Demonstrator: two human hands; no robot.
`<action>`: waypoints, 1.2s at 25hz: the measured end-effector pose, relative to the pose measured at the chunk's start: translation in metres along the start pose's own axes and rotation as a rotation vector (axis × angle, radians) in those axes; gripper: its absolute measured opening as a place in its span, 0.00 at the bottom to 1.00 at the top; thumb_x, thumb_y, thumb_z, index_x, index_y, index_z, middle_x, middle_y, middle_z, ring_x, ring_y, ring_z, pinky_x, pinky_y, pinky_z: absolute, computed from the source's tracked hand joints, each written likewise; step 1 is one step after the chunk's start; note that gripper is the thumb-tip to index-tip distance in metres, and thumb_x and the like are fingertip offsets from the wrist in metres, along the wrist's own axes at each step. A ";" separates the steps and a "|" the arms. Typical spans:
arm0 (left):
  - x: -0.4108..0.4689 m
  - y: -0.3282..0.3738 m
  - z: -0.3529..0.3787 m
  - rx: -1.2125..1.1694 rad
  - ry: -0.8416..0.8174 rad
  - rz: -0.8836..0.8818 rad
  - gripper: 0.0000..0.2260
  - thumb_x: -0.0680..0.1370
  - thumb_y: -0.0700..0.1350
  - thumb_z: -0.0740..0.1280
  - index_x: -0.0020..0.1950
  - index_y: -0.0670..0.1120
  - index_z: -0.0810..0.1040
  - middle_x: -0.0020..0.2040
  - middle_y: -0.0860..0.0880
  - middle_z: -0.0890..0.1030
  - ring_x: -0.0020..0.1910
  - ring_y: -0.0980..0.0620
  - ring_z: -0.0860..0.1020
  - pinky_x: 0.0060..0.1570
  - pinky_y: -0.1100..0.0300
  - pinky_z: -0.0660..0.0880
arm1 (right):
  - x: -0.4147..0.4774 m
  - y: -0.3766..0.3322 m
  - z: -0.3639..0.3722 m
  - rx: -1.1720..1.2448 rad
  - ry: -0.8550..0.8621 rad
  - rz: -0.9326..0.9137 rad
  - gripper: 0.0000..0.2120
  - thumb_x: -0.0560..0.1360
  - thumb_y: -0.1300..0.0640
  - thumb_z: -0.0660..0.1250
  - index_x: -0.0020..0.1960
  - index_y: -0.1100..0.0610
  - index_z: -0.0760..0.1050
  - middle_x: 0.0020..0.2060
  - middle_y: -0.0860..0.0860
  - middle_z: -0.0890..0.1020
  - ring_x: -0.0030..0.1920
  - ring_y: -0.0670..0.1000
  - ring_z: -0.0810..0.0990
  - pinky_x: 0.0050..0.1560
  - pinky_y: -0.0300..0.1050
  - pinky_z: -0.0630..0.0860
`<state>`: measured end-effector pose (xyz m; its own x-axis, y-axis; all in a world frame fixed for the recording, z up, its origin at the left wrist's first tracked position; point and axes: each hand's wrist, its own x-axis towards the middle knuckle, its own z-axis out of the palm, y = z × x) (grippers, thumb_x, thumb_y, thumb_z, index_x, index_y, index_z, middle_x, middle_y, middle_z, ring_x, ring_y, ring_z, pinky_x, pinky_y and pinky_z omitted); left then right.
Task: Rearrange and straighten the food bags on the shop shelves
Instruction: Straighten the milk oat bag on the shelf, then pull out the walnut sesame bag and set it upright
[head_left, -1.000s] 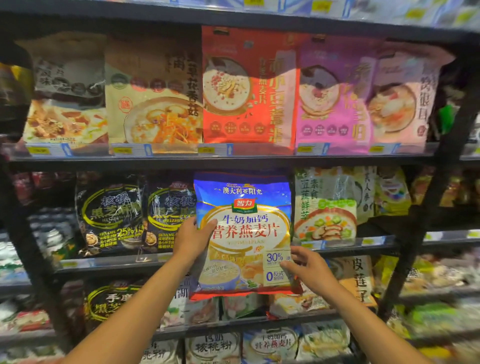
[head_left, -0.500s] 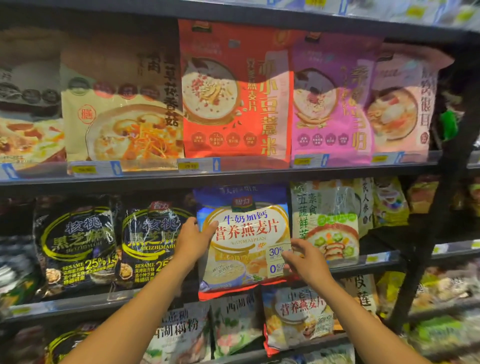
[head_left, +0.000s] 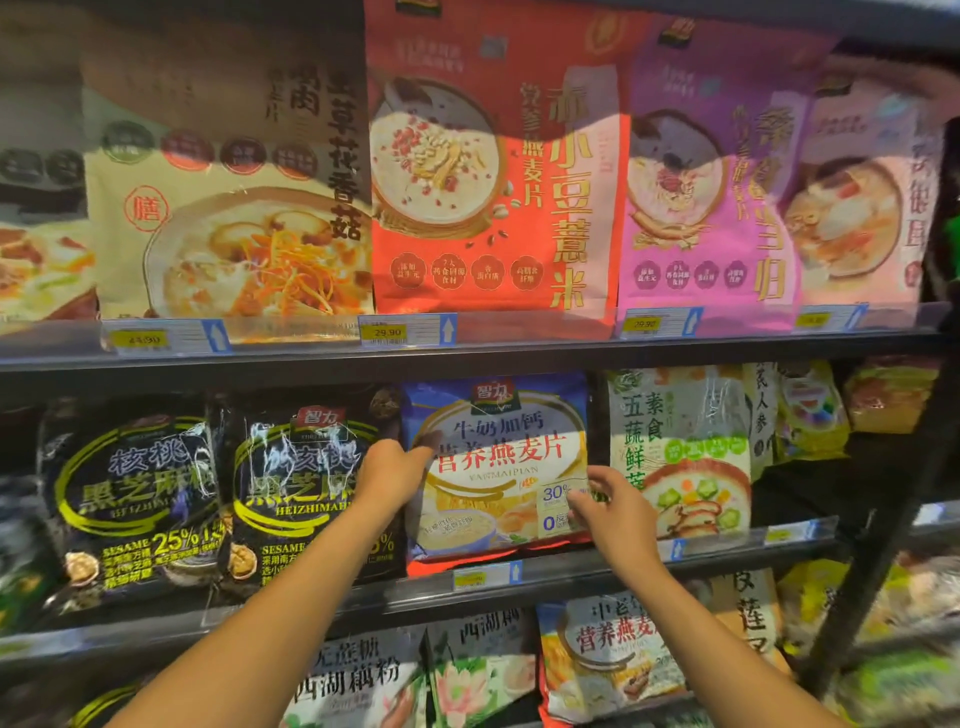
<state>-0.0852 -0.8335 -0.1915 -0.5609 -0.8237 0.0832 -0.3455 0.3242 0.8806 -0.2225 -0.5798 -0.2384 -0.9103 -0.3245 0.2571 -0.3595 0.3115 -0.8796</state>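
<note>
A blue and white oatmeal bag (head_left: 498, 457) stands upright on the middle shelf (head_left: 363, 597), between a black sesame bag (head_left: 296, 493) and a green vegetable-porridge bag (head_left: 680, 447). My left hand (head_left: 392, 470) grips the oatmeal bag's left edge, its thumb lying across the front. At the lower right edge of the same bag, my right hand (head_left: 610, 501) pinches it with the thumb on the printed panel. The other fingers of both hands are partly hidden or blurred.
A second black sesame bag (head_left: 130, 499) stands further left. The upper shelf holds tall beige (head_left: 228, 208), red (head_left: 493, 171) and purple (head_left: 706, 197) porridge bags behind price tags. More bags fill the lower shelf (head_left: 608, 654). A dark upright post (head_left: 883, 519) stands at the right.
The oatmeal bag has gone up and back into the gap on the middle shelf and now stands behind the price rail. Both hands followed it; the view moved closer.
</note>
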 end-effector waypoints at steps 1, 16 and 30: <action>0.002 0.002 0.000 0.018 -0.011 0.003 0.20 0.77 0.63 0.69 0.43 0.47 0.74 0.45 0.41 0.81 0.43 0.42 0.79 0.43 0.51 0.73 | 0.002 0.000 0.001 0.000 0.007 -0.004 0.18 0.78 0.57 0.74 0.67 0.57 0.77 0.57 0.51 0.82 0.32 0.25 0.78 0.34 0.23 0.72; -0.012 -0.005 0.017 0.212 -0.030 0.106 0.23 0.76 0.60 0.73 0.34 0.45 0.69 0.30 0.48 0.70 0.31 0.46 0.70 0.32 0.54 0.64 | -0.008 0.036 0.002 -0.198 -0.051 0.047 0.20 0.78 0.53 0.74 0.65 0.58 0.74 0.59 0.56 0.82 0.52 0.51 0.77 0.49 0.44 0.72; -0.029 -0.003 -0.005 0.256 0.008 0.163 0.21 0.75 0.59 0.74 0.46 0.44 0.70 0.42 0.47 0.73 0.38 0.49 0.70 0.35 0.53 0.67 | -0.037 0.013 0.010 -0.091 0.008 -0.013 0.35 0.77 0.60 0.74 0.79 0.55 0.63 0.72 0.52 0.67 0.51 0.46 0.83 0.42 0.30 0.74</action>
<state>-0.0642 -0.8129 -0.1942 -0.6187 -0.7548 0.2181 -0.4308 0.5580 0.7092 -0.1908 -0.5728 -0.2632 -0.9068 -0.3218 0.2723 -0.3885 0.3876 -0.8360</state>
